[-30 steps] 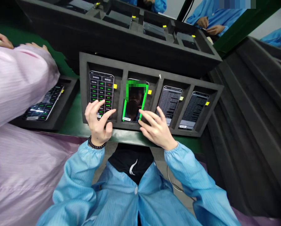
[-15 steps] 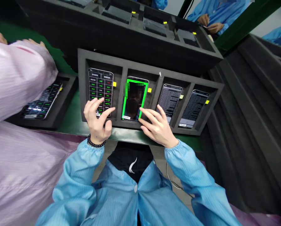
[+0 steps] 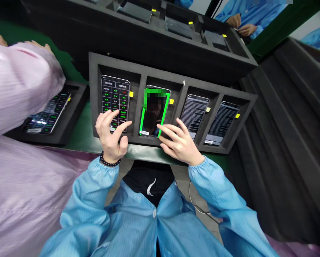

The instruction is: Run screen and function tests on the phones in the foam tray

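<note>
where fingers (image 3: 114, 116) hover, grid phone (image 3: 115, 103) beneath, green-framed phone (image 3: 154, 111) beside

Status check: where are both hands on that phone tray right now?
Left hand open, fingers over the grid-screen phone. Right hand open, fingers at the green-framed phone. Foam tray holds four phones. Pink sleeve alongside, apart.

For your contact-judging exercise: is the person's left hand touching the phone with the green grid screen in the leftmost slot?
Touching. The head view shows the left hand with fingertips lying on the lower screen of the grid phone.
</note>
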`<control>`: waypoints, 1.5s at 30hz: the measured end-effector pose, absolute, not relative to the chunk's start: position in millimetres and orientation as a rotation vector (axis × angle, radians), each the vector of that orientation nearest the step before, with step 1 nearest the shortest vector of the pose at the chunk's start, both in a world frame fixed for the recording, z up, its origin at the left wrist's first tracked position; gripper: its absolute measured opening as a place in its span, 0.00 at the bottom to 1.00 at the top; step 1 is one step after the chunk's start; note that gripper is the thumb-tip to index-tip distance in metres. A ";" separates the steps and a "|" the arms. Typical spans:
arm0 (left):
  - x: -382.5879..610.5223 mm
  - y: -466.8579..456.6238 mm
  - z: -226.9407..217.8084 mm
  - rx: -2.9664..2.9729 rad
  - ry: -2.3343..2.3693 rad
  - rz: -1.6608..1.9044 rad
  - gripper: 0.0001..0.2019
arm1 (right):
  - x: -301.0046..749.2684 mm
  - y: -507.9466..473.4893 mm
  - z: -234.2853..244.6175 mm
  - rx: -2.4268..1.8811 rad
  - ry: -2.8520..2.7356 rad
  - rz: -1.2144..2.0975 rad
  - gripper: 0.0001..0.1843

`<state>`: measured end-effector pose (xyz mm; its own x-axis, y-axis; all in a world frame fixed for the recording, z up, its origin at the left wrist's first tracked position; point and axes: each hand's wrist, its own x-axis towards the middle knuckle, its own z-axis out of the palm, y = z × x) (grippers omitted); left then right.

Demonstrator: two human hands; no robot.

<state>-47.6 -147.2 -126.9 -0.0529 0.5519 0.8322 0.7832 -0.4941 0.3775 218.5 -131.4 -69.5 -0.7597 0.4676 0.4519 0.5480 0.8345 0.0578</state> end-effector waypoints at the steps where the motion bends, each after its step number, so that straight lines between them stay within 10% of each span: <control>1: -47.5 -147.2 -126.9 -1.999 -1.452 -1.569 0.25 | 219.8 -130.9 -70.4 -0.730 -2.609 -0.248 0.11; 45: -48.9 -144.4 -129.3 -2.013 -1.520 -1.542 0.25 | 165.8 -102.1 -59.4 -0.459 -2.837 -0.172 0.16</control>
<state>-48.9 -144.4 -129.3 -0.0640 0.5982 0.7988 0.7900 -0.4587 0.4067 165.8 -102.1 -59.4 -0.9157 0.2934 0.2746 0.3244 0.9430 0.0741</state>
